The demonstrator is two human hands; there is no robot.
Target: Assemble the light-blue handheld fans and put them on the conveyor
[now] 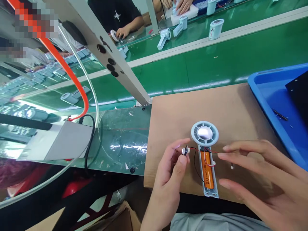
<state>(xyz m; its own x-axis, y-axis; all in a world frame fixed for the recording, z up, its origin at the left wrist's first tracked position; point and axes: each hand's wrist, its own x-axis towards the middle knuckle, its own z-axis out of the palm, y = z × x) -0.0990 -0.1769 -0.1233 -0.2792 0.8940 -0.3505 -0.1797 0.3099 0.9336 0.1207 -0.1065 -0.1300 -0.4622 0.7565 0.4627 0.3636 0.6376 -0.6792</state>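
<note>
Between the thumb and fingers of my left hand point(172, 170) is a small circuit board point(185, 150) with a white connector and thin red and black wires. Those wires run toward a light-blue handheld fan point(204, 134) lying on the cardboard, its round grille away from me. An orange battery cell point(207, 171) sits in the fan's open handle point(214, 192). My right hand point(262, 173) hovers to the right of the handle, thumb and fingers apart. Its fingertips are close to a dark wire; whether they touch it I cannot tell. A small white plug point(232, 166) shows just beneath them.
A cardboard sheet point(175, 112) covers the bench. At right stands a blue tray point(255, 84) holding a black object. A metal post point(130, 77) rises at left beside an orange hose point(64, 67). Beyond, fan bodies point(216, 29) lie on a green conveyor point(173, 73); co-workers' hands point(122, 32) are across it.
</note>
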